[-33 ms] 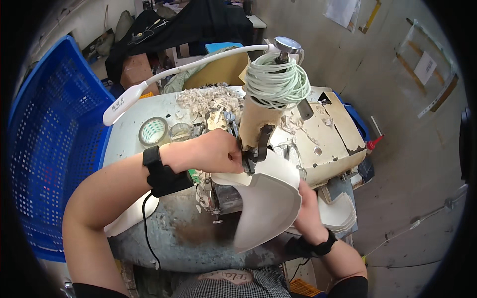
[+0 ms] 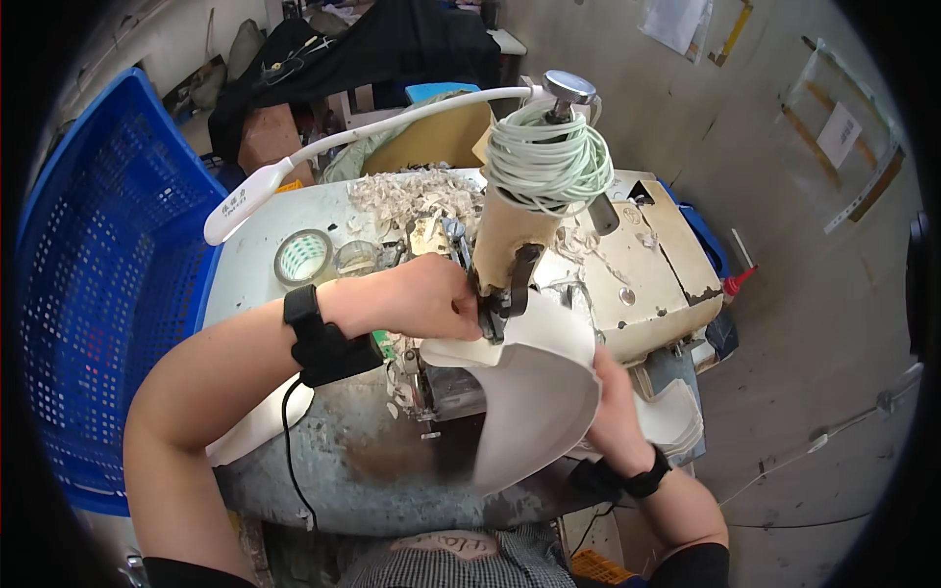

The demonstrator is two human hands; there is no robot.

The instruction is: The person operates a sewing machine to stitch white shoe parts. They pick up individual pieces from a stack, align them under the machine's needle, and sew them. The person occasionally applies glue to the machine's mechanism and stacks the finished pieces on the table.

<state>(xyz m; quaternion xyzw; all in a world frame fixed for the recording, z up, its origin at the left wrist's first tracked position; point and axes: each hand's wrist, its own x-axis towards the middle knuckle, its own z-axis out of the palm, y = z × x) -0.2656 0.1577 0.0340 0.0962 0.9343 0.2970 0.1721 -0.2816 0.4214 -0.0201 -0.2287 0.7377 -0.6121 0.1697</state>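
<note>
A: L hand?
B: Fingers curled, pinching the top edge of a white curved sheet right at the machine's presser/needle part. Black wrist strap on that forearm, w/ a thin black cable hanging off it.

A: R hand?
B: Behind the sheet's right side, gripping its edge; fingers mostly hidden by the sheet, so exact grip can't be told. Black band on that wrist too.

A: Where's the sheet?
B: Between both hands, in front of the beige machine. Top edge touches the machine head, rest bows down toward the person, over the front edge of the worktop.

A: Machine details?
B: Upright beige column w/ pale green cord coil wound round the top, metal knob above. Paint chipped on the flat body to the right.

A: Around it?
B: White flexible lamp arm arcs from machine top to the left, head over the worktop. Tape roll left of the L hand, near a small clear cup. Heap of pale scraps behind the machine. Big blue perforated crate far left. Stack of white pieces low right, just beyond the R hand. Worktop grey, stained, worn.
</note>
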